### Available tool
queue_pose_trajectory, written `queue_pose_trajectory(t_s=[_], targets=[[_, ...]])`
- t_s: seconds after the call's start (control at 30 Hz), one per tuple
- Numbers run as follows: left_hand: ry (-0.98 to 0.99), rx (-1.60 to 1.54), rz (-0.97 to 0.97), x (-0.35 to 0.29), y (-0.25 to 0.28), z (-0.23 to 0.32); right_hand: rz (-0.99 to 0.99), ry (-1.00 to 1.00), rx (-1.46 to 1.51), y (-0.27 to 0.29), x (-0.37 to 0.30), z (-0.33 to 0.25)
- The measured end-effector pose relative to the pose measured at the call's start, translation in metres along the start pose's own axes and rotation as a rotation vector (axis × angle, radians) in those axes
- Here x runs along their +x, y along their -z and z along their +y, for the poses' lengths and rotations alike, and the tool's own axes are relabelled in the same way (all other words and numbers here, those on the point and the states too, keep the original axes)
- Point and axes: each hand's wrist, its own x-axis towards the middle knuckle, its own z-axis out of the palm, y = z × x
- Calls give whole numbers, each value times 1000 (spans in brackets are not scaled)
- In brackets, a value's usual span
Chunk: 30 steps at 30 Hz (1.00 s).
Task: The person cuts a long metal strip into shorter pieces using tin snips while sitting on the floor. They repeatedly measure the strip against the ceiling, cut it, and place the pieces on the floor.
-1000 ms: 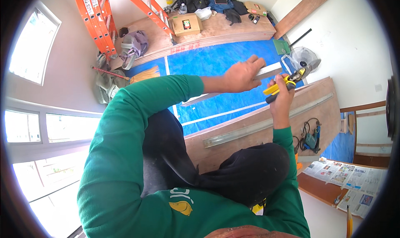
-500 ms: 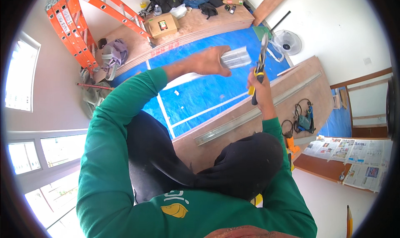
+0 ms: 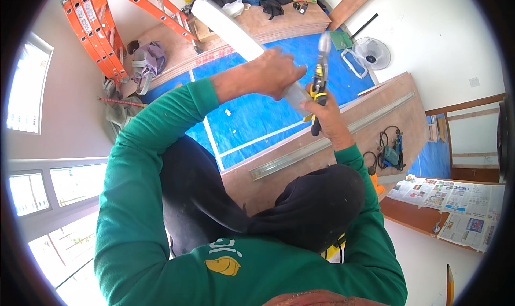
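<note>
Gripping a long pale metal channel (image 3: 236,30) in the left hand (image 3: 276,72), fingers wrapped round it, the person raises it over the blue floor sheet (image 3: 252,118). Right hand (image 3: 324,110) clasps yellow-handled snips (image 3: 320,75) at its near end; a cut seems underway, needing steady alignment. An orange ladder (image 3: 102,27) stands beyond.

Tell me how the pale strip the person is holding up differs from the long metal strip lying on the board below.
The pale strip is raised and gripped by the left hand, while the metal strip lies flat on the brown board, untouched. The pale strip looks whitish and broad; the metal strip is grey and looks slimmer. The snips in the right hand meet the pale strip, not the metal strip. Both are long and narrow.
</note>
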Motion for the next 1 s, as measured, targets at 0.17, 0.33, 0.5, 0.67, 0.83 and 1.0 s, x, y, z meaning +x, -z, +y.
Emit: queue_pose_trajectory(t_s=[0.17, 0.33, 0.5, 0.67, 0.83, 1.0], targets=[[158, -188, 792, -1, -8, -3, 51, 43, 600, 17, 7, 1], [355, -1634, 606, 30, -23, 8, 88, 135, 571, 7, 1, -1], [363, -1832, 520, 44, -29, 5, -118, -42, 309, -14, -8, 11], [529, -1714, 640, 19, -27, -37, -228, -14, 7, 3, -26, 24], [508, -1746, 579, 2, -31, -58, -391, -76, -378, 12, -48, 41], [281, -1700, 368, 1, -34, -40, -481, 126, -669, 15, -52, 31]])
